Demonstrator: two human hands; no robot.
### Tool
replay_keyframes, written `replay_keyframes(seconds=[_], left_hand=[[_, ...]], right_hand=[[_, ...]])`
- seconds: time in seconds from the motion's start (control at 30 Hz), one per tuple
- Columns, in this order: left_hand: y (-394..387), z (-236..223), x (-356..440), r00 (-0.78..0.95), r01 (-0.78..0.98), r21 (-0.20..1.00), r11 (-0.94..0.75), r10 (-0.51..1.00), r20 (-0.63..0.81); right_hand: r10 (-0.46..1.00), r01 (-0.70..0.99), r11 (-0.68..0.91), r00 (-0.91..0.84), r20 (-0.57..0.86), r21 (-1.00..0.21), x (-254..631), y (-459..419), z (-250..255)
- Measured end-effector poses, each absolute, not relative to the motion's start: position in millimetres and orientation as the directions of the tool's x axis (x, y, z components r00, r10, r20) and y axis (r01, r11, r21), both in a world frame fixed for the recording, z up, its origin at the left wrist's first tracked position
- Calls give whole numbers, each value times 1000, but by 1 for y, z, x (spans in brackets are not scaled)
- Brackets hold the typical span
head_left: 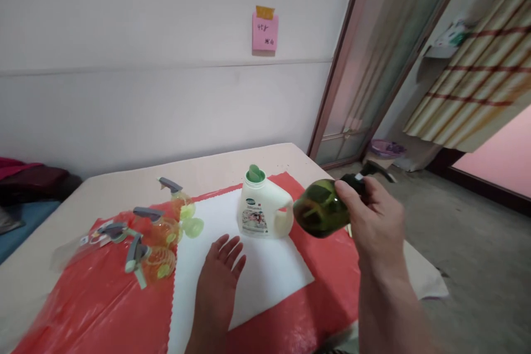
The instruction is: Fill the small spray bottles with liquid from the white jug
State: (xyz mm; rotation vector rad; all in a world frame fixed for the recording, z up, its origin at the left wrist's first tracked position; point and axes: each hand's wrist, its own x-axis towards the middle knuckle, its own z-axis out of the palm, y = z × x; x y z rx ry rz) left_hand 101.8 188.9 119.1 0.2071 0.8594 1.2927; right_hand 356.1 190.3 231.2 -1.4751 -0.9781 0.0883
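My right hand [375, 215] is closed around the neck of a dark green spray bottle [321, 207], holding it tilted on its side in the air just right of a white detergent jug [262, 210] with a green cap. The jug stands upright on a white cloth [265, 271]. My left hand [219, 271] rests flat on that cloth with fingers spread, holding nothing, a little in front of the jug.
A red plastic sheet [99, 310] covers the beige table [45, 221]. Several clear yellow-green spray bottles [160, 243] with grey triggers lie at the left. A wall with a pink note [265, 32] is behind; a doorway and bare floor lie to the right.
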Motion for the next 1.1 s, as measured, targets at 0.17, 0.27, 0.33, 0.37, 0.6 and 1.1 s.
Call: replay_keyframes(seconds=[0.17,0.27,0.33,0.37,0.6,1.1], left_hand=[[201,111,97,-23,-748,599,286,891,-454],[208,104,96,-40,-727,610,314,869,-494],[212,99,96,-46,-713,616,335,855,-517],[214,97,97,-51,-708,620,338,851,-523],[215,97,109,-81,-679,647,346,841,-535],[188,104,88,-223,-708,658,258,802,-555]], right_hand=[[704,676,-79,558,439,-733,403,282,194],[817,642,-39,462,346,-766,411,343,159],[865,614,-8,401,303,-789,407,375,135],[883,598,3,375,283,-802,403,388,123],[956,470,-18,266,122,-883,369,434,73],[676,146,246,682,277,-958,345,240,162]])
